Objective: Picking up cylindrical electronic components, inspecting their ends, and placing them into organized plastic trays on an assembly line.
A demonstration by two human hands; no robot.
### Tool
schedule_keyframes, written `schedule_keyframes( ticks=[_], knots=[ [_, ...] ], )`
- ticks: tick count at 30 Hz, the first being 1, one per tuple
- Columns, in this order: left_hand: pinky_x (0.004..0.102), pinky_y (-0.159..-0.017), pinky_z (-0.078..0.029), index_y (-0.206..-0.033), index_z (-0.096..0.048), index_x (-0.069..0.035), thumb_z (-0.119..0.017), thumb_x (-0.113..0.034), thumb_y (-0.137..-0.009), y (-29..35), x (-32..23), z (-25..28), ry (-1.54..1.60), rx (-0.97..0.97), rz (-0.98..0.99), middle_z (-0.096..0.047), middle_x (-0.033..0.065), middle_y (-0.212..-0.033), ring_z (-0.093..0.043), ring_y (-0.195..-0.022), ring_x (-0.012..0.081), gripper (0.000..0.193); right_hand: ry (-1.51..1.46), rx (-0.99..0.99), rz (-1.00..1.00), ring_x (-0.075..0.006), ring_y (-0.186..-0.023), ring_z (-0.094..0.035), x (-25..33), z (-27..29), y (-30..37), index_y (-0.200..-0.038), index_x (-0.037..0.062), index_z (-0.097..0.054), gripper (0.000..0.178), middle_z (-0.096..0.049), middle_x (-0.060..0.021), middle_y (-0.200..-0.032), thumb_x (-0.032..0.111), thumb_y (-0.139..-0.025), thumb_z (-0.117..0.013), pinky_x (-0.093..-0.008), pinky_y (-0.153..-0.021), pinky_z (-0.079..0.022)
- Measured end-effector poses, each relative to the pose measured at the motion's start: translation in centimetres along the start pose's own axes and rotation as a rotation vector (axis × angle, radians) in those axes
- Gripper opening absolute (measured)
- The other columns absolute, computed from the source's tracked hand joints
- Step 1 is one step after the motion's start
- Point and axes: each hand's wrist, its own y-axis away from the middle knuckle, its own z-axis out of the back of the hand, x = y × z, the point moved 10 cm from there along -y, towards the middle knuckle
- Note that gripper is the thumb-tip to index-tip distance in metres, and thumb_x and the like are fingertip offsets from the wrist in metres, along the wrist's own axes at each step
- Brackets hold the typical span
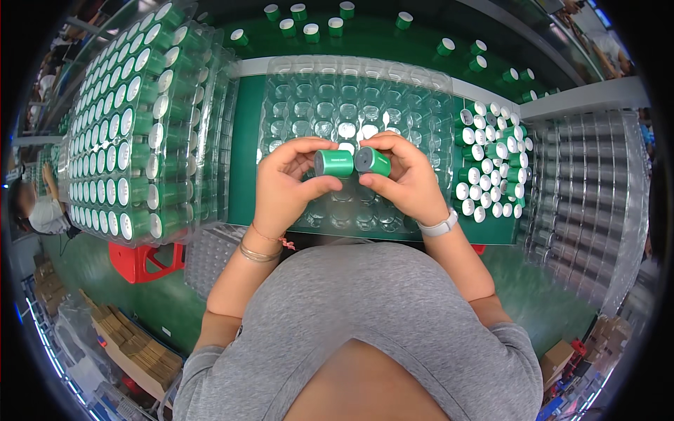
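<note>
Between thumb and fingers, my left hand (284,184) grips a short green cylinder (338,163) lying on its side, its dark grey end turned to the left. My right hand (408,174) pinches a second green cylinder (380,163), tilted so that its dark end with a small central mark faces left. The two cylinders are side by side, almost touching. Beneath them lies a clear plastic tray (302,91) with rows of moulded cups. A few white round shapes show in its cups near my fingertips.
On the left rise stacked clear trays full of green cylinders with white ends (116,151). A cluster of similar cylinders (491,158) stands at the right of the green table (246,112). Others sit on a green belt (379,42) beyond. Stacked trays (583,203) are far right; a red stool (144,263) is lower left.
</note>
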Motion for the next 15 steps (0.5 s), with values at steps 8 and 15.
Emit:
schedule_keyframes(
  ticks=[8,15],
  knots=[
    [0.0327,-0.093,-0.054,-0.117,-0.059,0.007,-0.075,0.011,-0.074,0.4,1.2,-0.4,0.119,0.045,0.086,-0.062,0.0162,-0.118,-0.063,-0.108,0.0219,0.046,0.525,0.062,0.134,-0.0186,-0.104,-0.056,1.8,-1.3,-0.3,-0.116,0.0,-0.062,0.046,-0.054,-0.0082,-0.11,-0.004,-0.073,-0.076,-0.0293,-0.09,-0.047],
    [0.0293,-0.089,-0.054,-0.116,-0.06,0.004,-0.075,0.01,-0.076,0.5,1.0,-0.2,0.028,0.026,0.072,-0.064,0.0126,-0.11,-0.065,-0.101,0.0183,0.043,0.588,0.069,0.148,-0.0185,-0.101,-0.057,2.5,-1.5,-0.3,-0.115,0.0009,-0.063,0.046,-0.056,-0.0084,-0.109,-0.004,-0.072,-0.076,-0.029,-0.088,-0.048]
  ],
)
